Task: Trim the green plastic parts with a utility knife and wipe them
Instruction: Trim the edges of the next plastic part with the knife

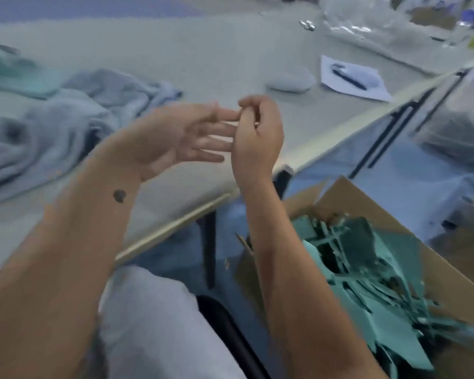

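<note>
Both forearms fill the bottom of the head view, rising from the lap toward the grey table (203, 64). Up at the table edge, the left hand (186, 135) is spread wide, palm turned up and to the right, fingers straight and holding nothing. Right beside it, the right hand (257, 135) is curled, its fingertips bunched together against the tips of the left hand's fingers; whether it pinches anything small there, I cannot tell, the blur hides it. Down at lower right, green plastic parts (367, 283) lie heaped in an open cardboard box (449, 280) on the floor beside the person's right arm, well below the table top. On the table to the left, a rumpled blue-grey cloth (66, 116) spreads out, and past it at the far left edge sits something teal, too blurred to name. Further back on the right, a pen (348, 77) lies across a white sheet of paper (367, 88), with a small grey folded pad (290, 82) just to its left. Clear plastic bags (367, 20) crowd the far right corner.
</note>
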Available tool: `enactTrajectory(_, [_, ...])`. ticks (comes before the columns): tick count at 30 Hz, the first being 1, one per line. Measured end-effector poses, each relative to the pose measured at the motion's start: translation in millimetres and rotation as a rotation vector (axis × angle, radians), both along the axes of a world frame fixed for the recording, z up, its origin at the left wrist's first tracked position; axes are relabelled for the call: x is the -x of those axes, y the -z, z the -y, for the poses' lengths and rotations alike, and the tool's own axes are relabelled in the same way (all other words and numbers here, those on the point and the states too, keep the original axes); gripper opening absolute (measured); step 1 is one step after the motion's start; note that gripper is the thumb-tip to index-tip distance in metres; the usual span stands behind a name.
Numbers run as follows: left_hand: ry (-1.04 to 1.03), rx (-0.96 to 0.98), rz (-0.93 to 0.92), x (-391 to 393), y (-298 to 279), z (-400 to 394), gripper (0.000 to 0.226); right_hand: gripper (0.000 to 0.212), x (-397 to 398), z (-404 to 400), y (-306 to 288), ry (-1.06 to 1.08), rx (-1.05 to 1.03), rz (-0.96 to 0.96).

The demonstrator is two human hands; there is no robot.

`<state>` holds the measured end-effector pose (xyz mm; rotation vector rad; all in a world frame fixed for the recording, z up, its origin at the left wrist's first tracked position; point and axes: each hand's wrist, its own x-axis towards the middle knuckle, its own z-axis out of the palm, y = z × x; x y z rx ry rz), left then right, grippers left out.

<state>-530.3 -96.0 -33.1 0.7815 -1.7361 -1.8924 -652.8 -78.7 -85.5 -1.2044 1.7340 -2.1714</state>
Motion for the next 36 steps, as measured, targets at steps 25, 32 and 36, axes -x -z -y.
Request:
enactTrajectory(25, [-1.156, 0.408, 0.328, -288.4, 53.9, 60.5, 0.037, 0.013, -266.9, 117.6, -0.7, -0.674, -0.035, -0.645])
enactTrajectory(32, [-1.334, 0.324, 0.028, -291.9, 56.8, 59.9, 0.034, 0.035, -285.5, 80.4, -27.9, -0.683, 0.244, -0.737])
enactTrajectory(36, [-1.227, 0.429, -0.264, -294.3, 44.4, 55.6, 0.017, 0.028, -293.7, 80.8, -17.7, -0.844, -0.165, -1.079])
